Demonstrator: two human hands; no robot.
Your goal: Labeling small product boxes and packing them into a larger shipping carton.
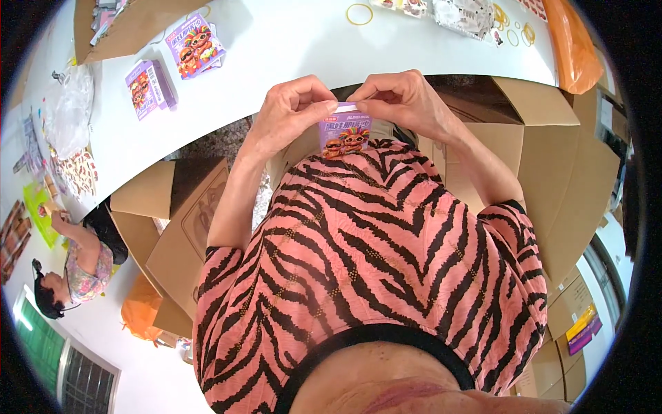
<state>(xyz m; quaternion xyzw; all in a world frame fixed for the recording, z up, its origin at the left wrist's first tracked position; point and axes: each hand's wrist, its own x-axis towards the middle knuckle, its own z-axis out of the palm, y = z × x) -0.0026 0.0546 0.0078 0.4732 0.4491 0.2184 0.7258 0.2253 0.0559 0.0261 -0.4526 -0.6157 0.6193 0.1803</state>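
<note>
A small purple printed carton [347,134] with cartoon figures on its front is held upright close to my body, just off the table's near edge. My left hand [293,114] pinches its top left corner between thumb and fingers. At the top right corner, my right hand [403,103] pinches the same carton. A white strip shows along the top edge between my thumbs; whether the flap is fully closed I cannot tell. On the white table [269,48], a similar purple carton [150,90] stands to the left, with stacked flat purple cartons [196,47] beside it.
A brown cardboard box [131,31] sits at the far left. Rubber bands [359,14] and clear plastic packets [463,17] lie toward the back. Large open cardboard boxes [552,159] flank me. An orange bag [572,48] hangs at the right. Another person [83,262] works at the left.
</note>
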